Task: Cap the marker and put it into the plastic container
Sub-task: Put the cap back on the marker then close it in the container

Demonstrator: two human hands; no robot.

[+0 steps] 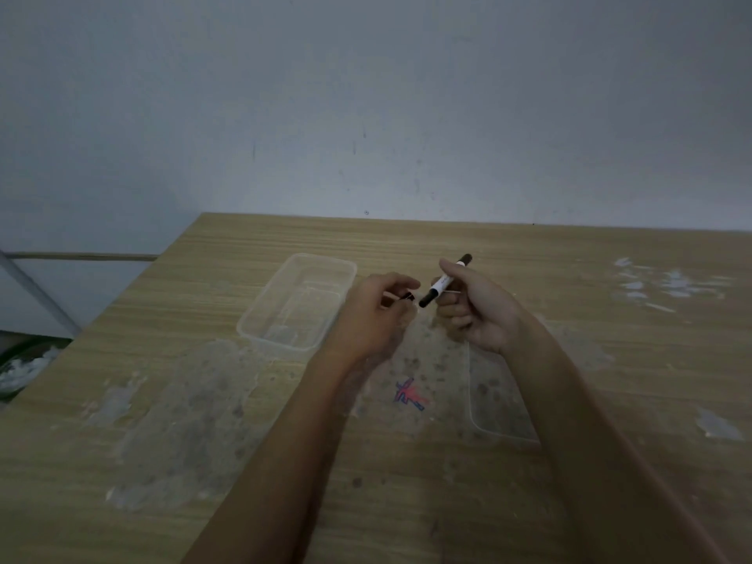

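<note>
My right hand [474, 313] holds a white marker [444, 281] with black ends, tilted, its lower tip pointing left and down. My left hand [372, 315] pinches a small black cap [407, 296] between its fingertips, a short gap left of the marker's tip. Both are held above the table. A clear plastic container [260, 319] lies open and empty on the table just left of my left hand.
The wooden table [203, 502] has worn grey patches and a red-blue scribble [410, 394] near the middle. A clear plastic lid [494, 405] lies flat under my right forearm. The table's left edge runs diagonally; a wall stands behind.
</note>
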